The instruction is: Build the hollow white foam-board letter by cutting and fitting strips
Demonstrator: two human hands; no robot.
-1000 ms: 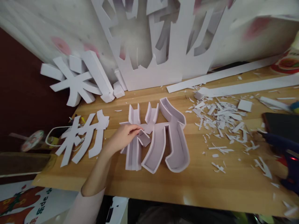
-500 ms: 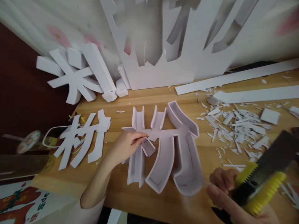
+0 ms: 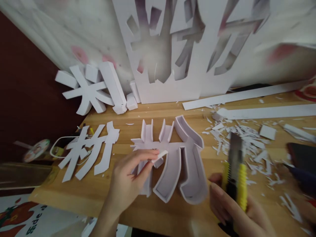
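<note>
My left hand (image 3: 128,174) pinches a small white foam-board strip (image 3: 160,156) between thumb and fingertips. It hovers over the left part of a hollow foam-board character (image 3: 170,177), whose base faces up with thin walls standing along many of its edges. My fingers and the strip hide some of that left part. At the right, my right hand (image 3: 234,210) is wrapped around a yellow and black utility knife (image 3: 233,174). Its wide blade is out and points up, away from the character.
Foam scraps (image 3: 256,141) litter the table on the right, near two long white strips (image 3: 269,113). Flat cut characters (image 3: 81,153) lie at left. Behind stand a thick foam character (image 3: 90,92) and a foam sheet (image 3: 168,93) with cut-outs. A dark object (image 3: 301,161) is at far right.
My left hand has lifted off the character with the small strip in its fingers. The knife in my right hand has swung left and now points more upright. The view has shifted.
</note>
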